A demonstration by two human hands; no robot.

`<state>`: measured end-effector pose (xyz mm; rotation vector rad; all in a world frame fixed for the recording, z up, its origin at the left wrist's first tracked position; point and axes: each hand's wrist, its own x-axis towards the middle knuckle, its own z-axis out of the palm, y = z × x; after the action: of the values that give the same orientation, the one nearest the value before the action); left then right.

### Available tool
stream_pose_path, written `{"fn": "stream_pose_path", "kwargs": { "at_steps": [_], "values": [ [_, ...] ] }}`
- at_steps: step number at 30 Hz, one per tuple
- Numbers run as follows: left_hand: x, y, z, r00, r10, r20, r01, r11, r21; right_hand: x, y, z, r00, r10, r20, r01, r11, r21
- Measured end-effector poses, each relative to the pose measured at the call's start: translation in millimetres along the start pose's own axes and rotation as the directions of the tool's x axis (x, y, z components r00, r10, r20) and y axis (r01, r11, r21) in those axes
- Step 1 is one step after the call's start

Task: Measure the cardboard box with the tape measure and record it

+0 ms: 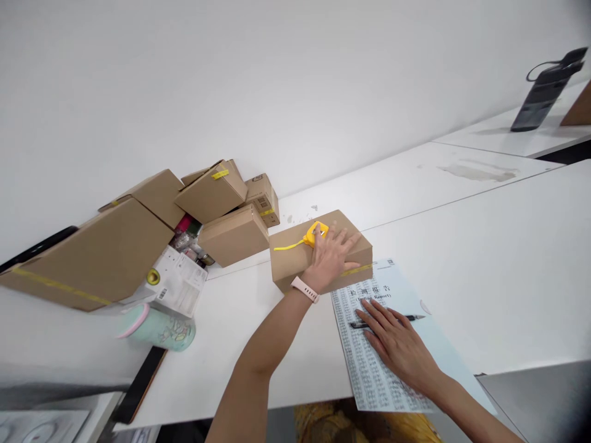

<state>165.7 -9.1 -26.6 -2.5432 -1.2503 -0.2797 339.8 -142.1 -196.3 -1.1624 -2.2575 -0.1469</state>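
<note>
A closed cardboard box [289,264] lies on the white table, with a yellow tape measure [309,236] on top. Its short yellow blade [289,247] sticks out to the left. My left hand [330,255] rests on the box with its fingers spread, its thumb touching the tape measure. On a pale blue printed report sheet [364,384], to the right of the box, my right hand [397,344] lies flat with fingers stretched out. Beneath these fingers is a black pen [412,318], its tip pointing right and its middle covered.
Several cardboard boxes [233,237] are piled at the left against the wall. A mint-green cup [161,329] and a white carton [180,277] stand by them near the table's left edge. A dark water bottle [540,95] stands at the far right.
</note>
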Motion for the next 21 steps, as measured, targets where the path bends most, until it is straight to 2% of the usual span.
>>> {"fn": "stream_pose_path", "kwargs": {
  "at_steps": [6,11,16,21],
  "values": [
    [22.3,-4.6,9.6,1.0,0.004,0.03,-0.005,0.999,0.031,-15.8,-20.8,-10.7,1.0,-0.004,0.005,0.004,1.0,0.005],
    [36.2,0.4,12.7,0.998,0.033,0.047,-0.035,0.999,0.031,-24.7,-39.2,-20.2,0.995,-0.097,0.038,0.098,0.995,-0.014],
    [46.8,4.1,13.3,0.993,0.096,0.062,-0.099,0.994,0.042,-31.4,-52.8,-27.7,0.962,-0.242,0.126,0.235,0.97,0.069],
    [43.6,11.5,18.2,0.996,0.074,0.052,-0.075,0.997,0.029,-30.9,-58.1,-22.9,0.972,-0.208,0.113,0.201,0.977,0.066]
  ]
}}
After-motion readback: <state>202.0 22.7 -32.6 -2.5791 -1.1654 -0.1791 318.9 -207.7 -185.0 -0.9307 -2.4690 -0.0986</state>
